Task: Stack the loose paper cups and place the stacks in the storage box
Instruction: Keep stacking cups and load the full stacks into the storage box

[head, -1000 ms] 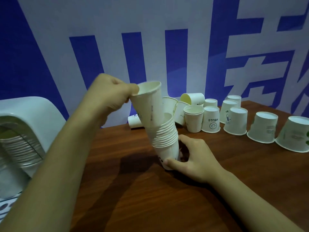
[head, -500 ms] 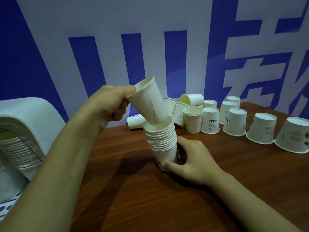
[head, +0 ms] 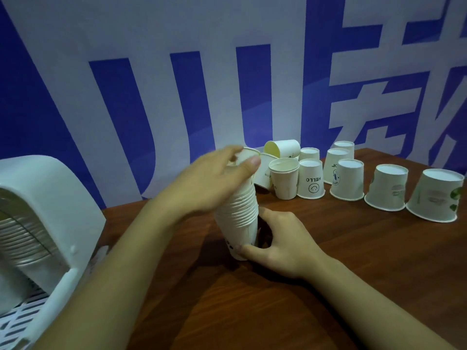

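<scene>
A stack of nested white paper cups [head: 240, 210] stands slightly tilted on the brown table [head: 252, 311]. My left hand [head: 209, 180] covers the stack's top, thumb on the near wall of the top cup [head: 249, 154] and fingers behind its rim. My right hand [head: 278, 238] grips the bottom cup at the table. Several loose cups sit behind: an upright one [head: 284, 178], one on its side [head: 281, 147], and upside-down ones such as the HELLO cup [head: 311, 181]. The white storage box [head: 50, 198] at left holds ribbed cup stacks [head: 20, 236].
A row of upside-down cups runs along the back right, ending in a large cup [head: 436, 198] near the table's right edge. A blue and white banner wall [head: 227, 72] stands directly behind the table. A white slotted tray [head: 15, 322] lies under the box.
My left hand has pushed the tilted cup down into the stack, which now stands taller under my palm. The right hand stays on the base.
</scene>
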The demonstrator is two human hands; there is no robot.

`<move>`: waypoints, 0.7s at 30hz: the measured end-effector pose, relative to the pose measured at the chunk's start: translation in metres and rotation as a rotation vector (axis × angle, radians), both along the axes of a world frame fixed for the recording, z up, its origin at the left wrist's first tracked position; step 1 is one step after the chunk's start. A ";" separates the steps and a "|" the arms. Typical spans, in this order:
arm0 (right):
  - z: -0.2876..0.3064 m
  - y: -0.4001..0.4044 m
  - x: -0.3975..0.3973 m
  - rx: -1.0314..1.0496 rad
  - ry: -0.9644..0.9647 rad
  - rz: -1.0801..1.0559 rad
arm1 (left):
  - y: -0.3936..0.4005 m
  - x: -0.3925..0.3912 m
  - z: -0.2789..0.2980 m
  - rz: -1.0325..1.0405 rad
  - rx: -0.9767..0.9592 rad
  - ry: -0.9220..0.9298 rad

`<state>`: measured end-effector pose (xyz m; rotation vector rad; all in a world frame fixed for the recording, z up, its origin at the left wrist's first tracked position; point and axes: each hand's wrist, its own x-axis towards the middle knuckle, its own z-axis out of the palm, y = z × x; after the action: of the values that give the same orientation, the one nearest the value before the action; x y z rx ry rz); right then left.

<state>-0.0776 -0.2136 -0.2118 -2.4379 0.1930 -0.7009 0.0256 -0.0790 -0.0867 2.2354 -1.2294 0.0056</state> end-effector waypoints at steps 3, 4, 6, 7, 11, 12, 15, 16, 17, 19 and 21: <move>0.000 -0.001 0.000 0.044 0.004 0.003 | -0.010 -0.006 -0.012 -0.034 0.076 0.070; -0.001 -0.001 0.000 0.054 0.002 -0.010 | -0.012 -0.006 -0.011 -0.054 -0.002 0.213; -0.002 -0.001 0.001 0.065 0.008 -0.039 | -0.019 0.009 -0.015 -0.060 -0.337 0.601; -0.002 -0.001 0.001 0.070 0.016 -0.048 | -0.024 0.025 -0.021 0.021 -0.538 0.754; -0.002 0.002 0.002 0.100 0.036 -0.060 | -0.032 0.092 -0.073 0.544 -0.837 0.819; -0.002 0.001 0.002 0.111 0.033 -0.061 | -0.033 0.104 -0.090 0.628 -0.801 0.780; -0.004 -0.002 0.003 0.125 0.021 -0.077 | -0.037 0.125 -0.117 0.756 -0.685 0.567; -0.004 -0.003 0.003 0.120 0.016 -0.082 | -0.040 0.129 -0.118 0.741 -0.656 0.497; -0.005 -0.003 0.004 0.115 0.014 -0.085 | -0.043 0.129 -0.117 0.712 -0.605 0.428; -0.006 -0.003 0.004 0.110 0.013 -0.083 | -0.050 0.129 -0.117 0.651 -0.454 0.284; -0.005 -0.003 0.005 0.111 0.016 -0.082 | -0.054 0.129 -0.117 0.612 -0.254 0.105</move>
<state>-0.0722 -0.2165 -0.2171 -2.3412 0.3311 -0.6881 0.1542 -0.1327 -0.2037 2.2592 -0.4257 0.2615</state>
